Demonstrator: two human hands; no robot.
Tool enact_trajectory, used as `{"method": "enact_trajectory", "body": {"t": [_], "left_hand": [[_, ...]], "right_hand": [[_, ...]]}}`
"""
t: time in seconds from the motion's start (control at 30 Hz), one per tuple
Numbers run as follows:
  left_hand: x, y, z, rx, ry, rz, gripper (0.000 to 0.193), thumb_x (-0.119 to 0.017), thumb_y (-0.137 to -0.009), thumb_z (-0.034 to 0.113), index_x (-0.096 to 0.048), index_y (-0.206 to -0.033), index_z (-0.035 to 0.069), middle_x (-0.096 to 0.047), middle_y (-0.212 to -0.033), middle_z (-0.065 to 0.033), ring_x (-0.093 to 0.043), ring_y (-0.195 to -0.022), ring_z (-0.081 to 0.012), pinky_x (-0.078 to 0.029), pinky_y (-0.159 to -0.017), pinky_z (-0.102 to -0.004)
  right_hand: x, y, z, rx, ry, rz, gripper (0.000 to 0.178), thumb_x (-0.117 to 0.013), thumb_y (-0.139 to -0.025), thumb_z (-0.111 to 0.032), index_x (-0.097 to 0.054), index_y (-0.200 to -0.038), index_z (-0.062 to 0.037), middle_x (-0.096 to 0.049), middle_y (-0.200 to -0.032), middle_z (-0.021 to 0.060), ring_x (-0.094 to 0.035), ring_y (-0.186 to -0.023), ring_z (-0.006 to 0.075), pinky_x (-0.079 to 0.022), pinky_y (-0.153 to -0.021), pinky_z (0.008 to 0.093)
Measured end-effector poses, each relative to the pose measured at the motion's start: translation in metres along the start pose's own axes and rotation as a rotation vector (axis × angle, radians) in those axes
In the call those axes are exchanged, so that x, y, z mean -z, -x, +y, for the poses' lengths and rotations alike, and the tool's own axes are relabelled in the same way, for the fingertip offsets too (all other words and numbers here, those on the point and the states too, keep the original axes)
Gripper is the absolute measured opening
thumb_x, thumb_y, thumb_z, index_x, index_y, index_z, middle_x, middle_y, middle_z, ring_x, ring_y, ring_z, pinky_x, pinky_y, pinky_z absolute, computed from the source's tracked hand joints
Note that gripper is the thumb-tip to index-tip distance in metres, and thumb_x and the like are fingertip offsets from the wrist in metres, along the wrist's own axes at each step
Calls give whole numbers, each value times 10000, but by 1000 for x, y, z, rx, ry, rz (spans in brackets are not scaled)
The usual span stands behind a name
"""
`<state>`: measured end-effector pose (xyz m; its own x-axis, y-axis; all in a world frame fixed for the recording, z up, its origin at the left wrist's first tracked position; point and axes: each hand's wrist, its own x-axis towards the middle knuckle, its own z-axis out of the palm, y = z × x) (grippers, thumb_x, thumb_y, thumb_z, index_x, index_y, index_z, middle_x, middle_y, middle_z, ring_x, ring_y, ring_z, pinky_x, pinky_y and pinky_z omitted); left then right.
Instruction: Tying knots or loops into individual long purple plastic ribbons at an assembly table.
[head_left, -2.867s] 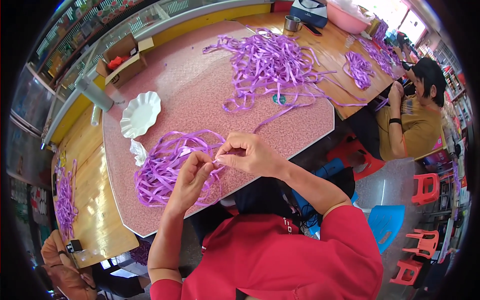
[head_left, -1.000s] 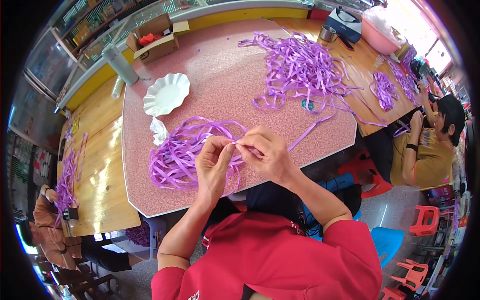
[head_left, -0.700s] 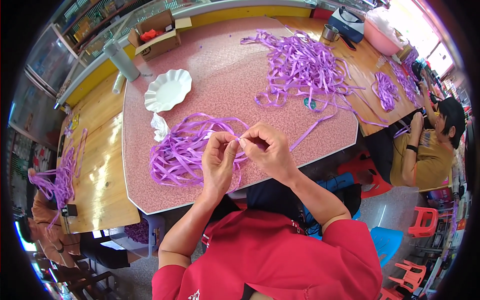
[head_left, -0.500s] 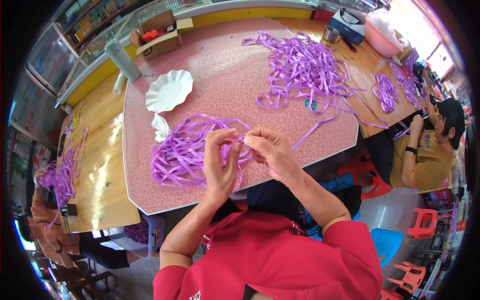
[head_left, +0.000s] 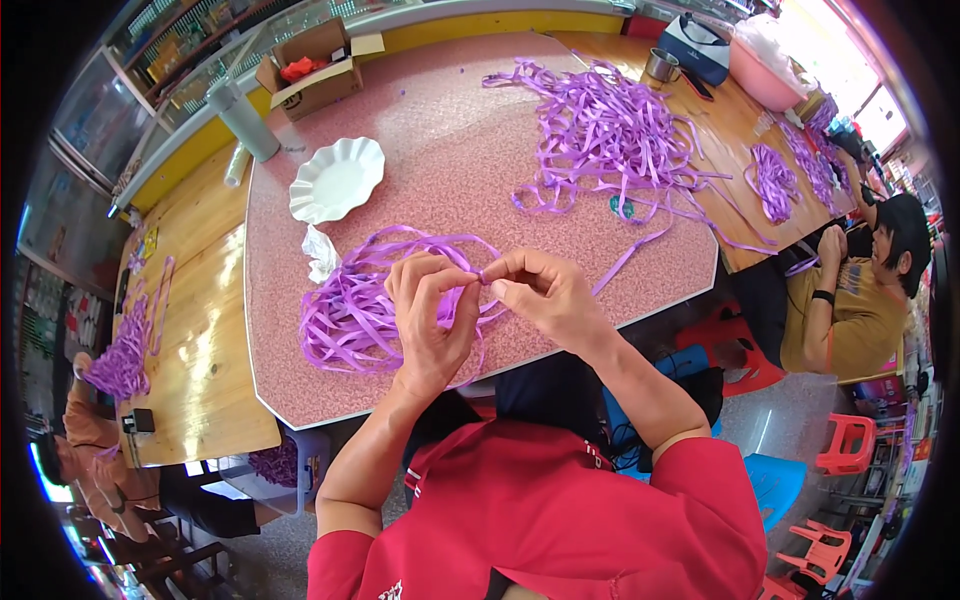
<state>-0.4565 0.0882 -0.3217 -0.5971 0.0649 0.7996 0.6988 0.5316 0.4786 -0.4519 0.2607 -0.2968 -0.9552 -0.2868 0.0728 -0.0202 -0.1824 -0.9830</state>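
Note:
Between my two hands a small piece of purple ribbon (head_left: 482,277) is pinched, mostly covered by the fingertips. My left hand (head_left: 432,315) is closed on it, thumb against forefinger. From the other side, my right hand (head_left: 545,297) grips the same ribbon with thumb and forefinger. Both hands hover above the near part of the pink speckled table (head_left: 440,130). Under and left of them lies a loose pile of purple ribbons (head_left: 350,315). Farther off to the right sits a larger tangled heap of purple ribbons (head_left: 620,130), with strands trailing off the table edge.
A white scalloped dish (head_left: 338,180), crumpled tissue (head_left: 320,253), grey-green flask (head_left: 243,120) and open cardboard box (head_left: 318,80) stand left. A metal cup (head_left: 661,67) is at the back right. People work at both sides, near ribbon bundles (head_left: 772,183); red stools (head_left: 846,446) stand on the floor.
My left hand has shifted slightly left and its fingers have curled in more. The right hand stays at the ribbon. At far left, the other person's hand has lowered slightly beside the ribbons.

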Motion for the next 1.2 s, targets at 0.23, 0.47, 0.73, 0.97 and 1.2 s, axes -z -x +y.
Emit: {"method": "enact_trajectory", "body": {"t": [0.23,0.47,0.73,0.97,1.2], "left_hand": [[-2,1,-1,45,55,-33,265,-751,-743,0,-611,-948,93,-593,-949,-80,-556,-926,-261,-378,-833,-385],[-1,3,0,50,83,-47,252,-747,-751,10,-611,-946,93,-595,-949,-81,-560,-921,-261,-379,-834,-385],[-4,5,1,54,99,-89,227,-735,-760,12,-606,-931,87,-592,-946,-83,-552,-910,-262,-377,-837,-388],[4,6,-2,197,222,-152,194,-700,-796,31,-599,-955,75,-594,-968,-99,-545,-933,-270,-371,-883,-392],[16,-17,10,-36,-8,-303,257,-749,-781,122,-604,-991,88,-600,-997,-78,-560,-1044,-269,-320,-1024,-474]], "right_hand": [[3,1,-6,235,477,84,107,-722,-867,-50,-728,-966,-9,-544,-781,-47,-451,-666,17,-336,-559,208],[11,3,-2,130,313,12,114,-725,-883,-60,-732,-984,-7,-571,-804,-39,-475,-658,15,-355,-561,187],[13,2,-8,-52,286,12,145,-706,-917,-121,-720,-1013,-13,-562,-738,-82,-445,-635,-12,-328,-531,174],[19,-1,-6,-40,310,-1,137,-711,-919,-153,-739,-949,-23,-550,-706,-91,-426,-629,-7,-322,-539,193],[19,5,-8,-2,370,5,172,-720,-900,-161,-728,-912,10,-603,-702,-28,-504,-641,31,-404,-550,235]]}}
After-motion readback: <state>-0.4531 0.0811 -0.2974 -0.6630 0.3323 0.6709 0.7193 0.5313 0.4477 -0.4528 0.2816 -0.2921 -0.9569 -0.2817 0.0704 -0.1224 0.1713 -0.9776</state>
